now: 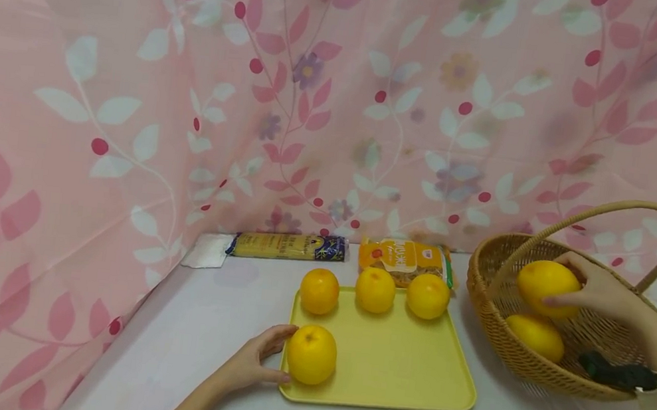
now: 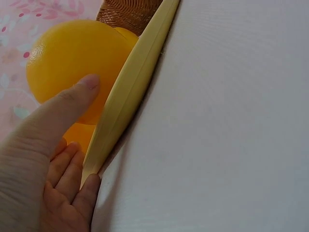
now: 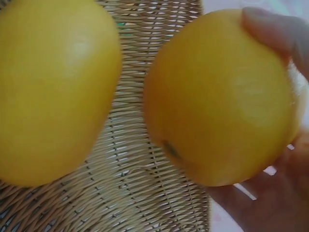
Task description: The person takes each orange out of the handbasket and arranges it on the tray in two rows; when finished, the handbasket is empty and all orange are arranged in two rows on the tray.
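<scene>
My right hand (image 1: pixel 602 294) grips an orange (image 1: pixel 545 284) inside the wicker basket (image 1: pixel 488 315) at the right. In the right wrist view, thumb and fingers curve round the held orange (image 3: pixel 222 101). Beside it in the basket lies a longer, oval yellow fruit (image 3: pixel 53 92). My left hand (image 1: pixel 254 361) is at the left edge of a yellow tray (image 1: pixel 396 366), thumb and fingers spread beside the front-left orange (image 1: pixel 311 355). The left wrist view shows the thumb (image 2: pixel 72 99) in front of that orange; whether it touches cannot be told.
Three more oranges, one of them at the back left (image 1: pixel 319 291), line the tray's back edge. Behind stand an orange food packet (image 1: pixel 407 259), a blue-ended noodle packet (image 1: pixel 282 245) and a white packet (image 1: pixel 207 250). The basket's tall handle (image 1: pixel 623 204) arches over it; a floral curtain (image 1: pixel 339 99) hangs behind.
</scene>
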{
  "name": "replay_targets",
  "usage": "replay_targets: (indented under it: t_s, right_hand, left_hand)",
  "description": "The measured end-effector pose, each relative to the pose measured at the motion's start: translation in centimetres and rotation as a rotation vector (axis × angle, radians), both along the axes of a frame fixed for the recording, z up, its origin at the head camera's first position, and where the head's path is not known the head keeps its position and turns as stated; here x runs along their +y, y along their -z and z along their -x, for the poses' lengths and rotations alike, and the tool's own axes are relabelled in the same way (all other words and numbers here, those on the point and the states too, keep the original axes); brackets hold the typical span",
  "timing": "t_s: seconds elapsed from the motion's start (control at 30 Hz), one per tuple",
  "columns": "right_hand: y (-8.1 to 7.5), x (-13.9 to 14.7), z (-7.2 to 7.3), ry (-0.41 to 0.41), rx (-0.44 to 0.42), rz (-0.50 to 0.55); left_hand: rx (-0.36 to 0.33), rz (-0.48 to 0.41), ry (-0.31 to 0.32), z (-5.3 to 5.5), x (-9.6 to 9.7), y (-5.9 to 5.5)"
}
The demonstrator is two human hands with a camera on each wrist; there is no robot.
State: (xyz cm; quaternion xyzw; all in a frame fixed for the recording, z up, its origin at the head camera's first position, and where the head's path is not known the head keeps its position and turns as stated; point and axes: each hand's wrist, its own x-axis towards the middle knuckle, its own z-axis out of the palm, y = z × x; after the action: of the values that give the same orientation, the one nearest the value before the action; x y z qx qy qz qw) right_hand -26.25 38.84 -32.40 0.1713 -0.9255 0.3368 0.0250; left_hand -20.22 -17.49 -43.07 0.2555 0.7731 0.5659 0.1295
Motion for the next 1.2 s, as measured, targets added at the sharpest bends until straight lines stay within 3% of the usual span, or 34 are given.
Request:
replay_targets:
  t_s: [0.3, 0.57, 0.87, 1.2]
  right_hand:
    - [-1.2, -0.7, -1.3, -0.08, 0.029, 0.144]
    - [-2.0, -1.0, -3.2, -0.042, 0.072, 0.158]
    - [-3.1, -3.0, -5.2, -0.172, 0.133, 0.202]
    - [-4.5, -8.6, -6.3, -0.387, 0.198, 0.291]
  left_hand:
    - [0.025, -0.01, 0.012, 0.1, -0.1, 0.3]
    - [0.024, 0.019, -0.023, 1.2, -0.5, 2.4]
    - [0.013, -0.014, -0.005, 0.2, -0.4, 1.4]
    - [0.065, 0.03, -0.029, 0.9, -0.7, 2.8]
